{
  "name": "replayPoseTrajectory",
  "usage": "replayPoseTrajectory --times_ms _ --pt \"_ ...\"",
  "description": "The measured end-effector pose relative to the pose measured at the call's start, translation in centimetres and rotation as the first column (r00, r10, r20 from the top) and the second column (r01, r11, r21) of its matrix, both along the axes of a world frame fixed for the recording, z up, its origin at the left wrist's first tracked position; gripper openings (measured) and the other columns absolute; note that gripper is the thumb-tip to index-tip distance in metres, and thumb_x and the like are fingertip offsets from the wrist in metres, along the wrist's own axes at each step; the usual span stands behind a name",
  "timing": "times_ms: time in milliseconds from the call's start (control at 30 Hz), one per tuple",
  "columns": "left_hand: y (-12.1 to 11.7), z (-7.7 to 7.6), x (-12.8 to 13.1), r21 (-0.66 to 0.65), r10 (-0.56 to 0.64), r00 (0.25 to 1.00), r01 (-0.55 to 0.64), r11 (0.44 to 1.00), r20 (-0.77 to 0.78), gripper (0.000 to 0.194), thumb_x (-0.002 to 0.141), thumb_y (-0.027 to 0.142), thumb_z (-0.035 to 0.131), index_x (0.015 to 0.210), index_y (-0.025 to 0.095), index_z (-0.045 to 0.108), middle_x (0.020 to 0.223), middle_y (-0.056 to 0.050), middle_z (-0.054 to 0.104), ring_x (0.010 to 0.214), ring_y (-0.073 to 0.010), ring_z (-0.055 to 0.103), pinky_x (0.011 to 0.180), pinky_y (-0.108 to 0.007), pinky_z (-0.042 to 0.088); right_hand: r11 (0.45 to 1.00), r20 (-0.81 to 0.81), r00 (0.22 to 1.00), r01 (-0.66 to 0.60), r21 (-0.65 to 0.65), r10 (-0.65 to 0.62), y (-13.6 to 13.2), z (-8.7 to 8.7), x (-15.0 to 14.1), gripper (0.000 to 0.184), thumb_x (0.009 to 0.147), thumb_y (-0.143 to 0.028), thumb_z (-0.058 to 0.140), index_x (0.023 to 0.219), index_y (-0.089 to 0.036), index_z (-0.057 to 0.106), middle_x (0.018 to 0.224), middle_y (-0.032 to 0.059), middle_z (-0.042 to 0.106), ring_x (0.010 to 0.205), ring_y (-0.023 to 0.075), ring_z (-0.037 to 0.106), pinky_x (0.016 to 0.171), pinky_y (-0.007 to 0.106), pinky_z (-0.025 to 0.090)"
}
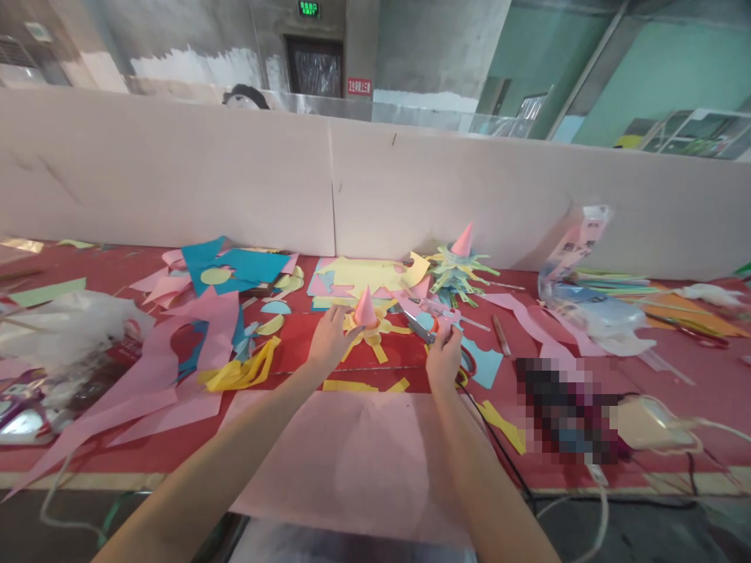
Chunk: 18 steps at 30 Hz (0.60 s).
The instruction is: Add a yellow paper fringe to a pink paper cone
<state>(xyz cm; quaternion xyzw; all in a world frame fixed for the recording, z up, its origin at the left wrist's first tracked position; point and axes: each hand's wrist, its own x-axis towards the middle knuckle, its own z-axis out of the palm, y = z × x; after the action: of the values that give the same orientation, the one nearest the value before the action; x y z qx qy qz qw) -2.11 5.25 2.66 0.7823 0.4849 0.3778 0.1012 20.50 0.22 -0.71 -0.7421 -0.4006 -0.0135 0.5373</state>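
Observation:
A small pink paper cone stands point up on a ring of yellow paper strips in front of me. My left hand is at its left side, thumb and fingers closed on the edge of the yellow strips. My right hand is closed round the handle of a pink glue gun, with a clear glue stick at its back. Scissors lie beside and partly under that hand, blades pointing up-left. Beneath the cone is a red sheet.
A fringed green piece with a pink cone stands behind. Blue paper, pink offcuts and yellow strips lie left. Plastic bags and a power bank flank me. A black cord crosses the table's front edge.

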Motion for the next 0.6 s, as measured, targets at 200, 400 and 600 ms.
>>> replayPoseTrajectory --times_ms 200,400,600 --pt "0.1 -1.6 0.0 -0.353 -0.001 0.990 -0.048 0.934 -0.138 0.092 0.069 0.061 0.057 0.139 0.018 0.016 0.146 -0.017 0.026 0.133 -0.0313 0.024 0.108 -0.048 0.014 1.000 0.012 1.000 0.004 -0.023 -0.004 0.0 0.2 0.0 0.047 0.088 -0.050 0.028 0.109 -0.014 0.050 0.095 0.0159 0.062 0.085 0.0259 0.059 0.065 0.031 0.040" --pt "1.3 -2.1 -2.4 -0.426 -0.153 0.972 0.064 0.902 -0.177 0.080 0.078 0.053 0.050 0.141 0.019 0.015 0.144 -0.013 0.032 0.134 -0.0297 0.023 0.106 -0.046 0.021 1.000 0.039 0.999 -0.004 -0.018 0.005 -0.7 0.7 -0.6 0.049 0.087 -0.050 0.031 0.112 -0.012 0.049 0.102 0.0187 0.060 0.089 0.0272 0.058 0.069 0.033 0.041" --pt "1.2 -2.3 -4.1 -0.365 -0.198 0.962 0.119 0.923 -0.189 0.078 0.074 0.048 0.058 0.138 0.018 0.024 0.141 -0.014 0.036 0.132 -0.0294 0.028 0.105 -0.044 0.026 0.998 0.081 0.995 -0.059 0.035 0.056 -2.4 2.1 -2.7 0.053 0.084 -0.051 0.037 0.115 -0.010 0.046 0.106 0.0198 0.058 0.093 0.0265 0.057 0.074 0.034 0.043"
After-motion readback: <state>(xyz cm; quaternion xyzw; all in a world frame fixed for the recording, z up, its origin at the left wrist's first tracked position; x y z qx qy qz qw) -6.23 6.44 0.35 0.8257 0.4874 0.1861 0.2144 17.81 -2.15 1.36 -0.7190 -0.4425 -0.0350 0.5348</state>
